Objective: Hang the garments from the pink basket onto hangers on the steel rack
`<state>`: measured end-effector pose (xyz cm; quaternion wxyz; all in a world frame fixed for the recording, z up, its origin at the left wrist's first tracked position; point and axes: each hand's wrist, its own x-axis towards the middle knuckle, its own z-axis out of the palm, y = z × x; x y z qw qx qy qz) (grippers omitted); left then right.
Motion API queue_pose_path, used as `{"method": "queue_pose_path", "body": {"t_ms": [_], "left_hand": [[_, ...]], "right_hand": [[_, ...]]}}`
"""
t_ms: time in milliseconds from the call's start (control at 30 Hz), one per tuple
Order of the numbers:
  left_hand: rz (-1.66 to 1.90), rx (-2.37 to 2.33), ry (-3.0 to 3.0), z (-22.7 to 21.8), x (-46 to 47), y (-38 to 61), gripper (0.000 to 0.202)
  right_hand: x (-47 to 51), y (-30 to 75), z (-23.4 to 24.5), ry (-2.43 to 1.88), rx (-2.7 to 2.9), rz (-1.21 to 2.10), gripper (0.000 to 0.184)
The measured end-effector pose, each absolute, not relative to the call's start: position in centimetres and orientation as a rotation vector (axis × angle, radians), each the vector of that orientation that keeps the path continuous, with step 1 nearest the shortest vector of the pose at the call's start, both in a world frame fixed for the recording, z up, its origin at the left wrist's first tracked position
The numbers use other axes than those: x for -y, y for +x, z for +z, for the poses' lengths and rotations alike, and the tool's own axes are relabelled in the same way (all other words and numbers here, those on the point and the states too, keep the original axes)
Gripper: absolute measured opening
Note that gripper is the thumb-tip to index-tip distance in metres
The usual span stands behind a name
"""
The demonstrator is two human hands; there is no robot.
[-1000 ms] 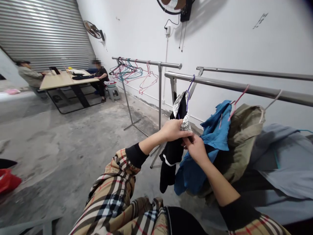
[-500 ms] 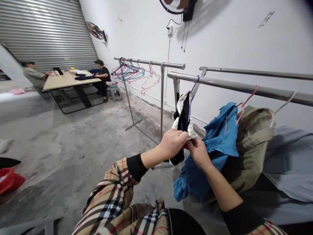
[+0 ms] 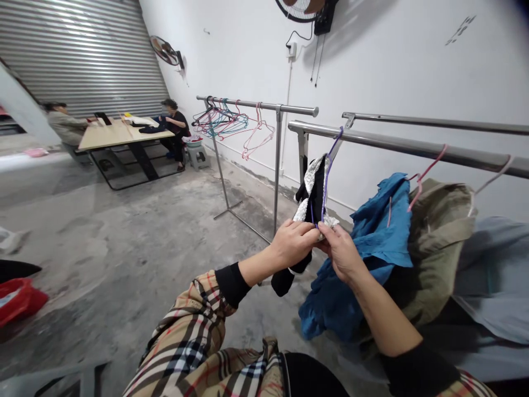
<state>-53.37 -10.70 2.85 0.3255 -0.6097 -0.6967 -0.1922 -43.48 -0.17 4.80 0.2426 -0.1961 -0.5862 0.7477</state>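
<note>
A black garment with a white lace collar point(image 3: 317, 187) hangs from a purple hanger point(image 3: 327, 179) hooked on the near metal rail point(image 3: 392, 143). My left hand point(image 3: 294, 242) is closed on the garment's lace edge from the left. On the other side, my right hand point(image 3: 341, 255) pinches the same edge, its thumb lying near the bottom of the hanger. The fingertips of both hands almost meet, and some fingers are hidden by the cloth. A blue garment point(image 3: 380, 220) on a pink hanger hangs just right of my right hand.
An olive garment point(image 3: 444, 237) and a grey one point(image 3: 496, 275) hang farther right. Behind stands another rack point(image 3: 278, 165) with several wire hangers point(image 3: 225, 121). Two people sit at a table point(image 3: 111, 135) at the back left. A red bag point(image 3: 22, 300) lies on the floor.
My right hand has turned, bringing its thumb up over the lace edge by the hanger. A black part of the garment now hangs lower left, beneath my left hand.
</note>
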Motion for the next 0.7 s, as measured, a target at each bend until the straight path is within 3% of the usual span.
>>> {"method": "queue_pose_path", "body": {"t_ms": [233,533,700], "left_hand": [[-0.599,1.848,-1.643,2.0,10.3,-53.6,0.019],[-1.101,1.937,-1.602,1.8,9.5,-53.5,0.006],[-1.496,1.904,-1.561,2.3,9.4,-53.2,0.011]], "right_hand": [[-0.4,-43.4,4.2,-0.452,1.539,2.112,0.043],[-1.4,-43.8,3.5,-0.538,1.401,2.208,0.044],[-1.4,-44.2,3.6,-0.563,1.4,2.239,0.042]]}}
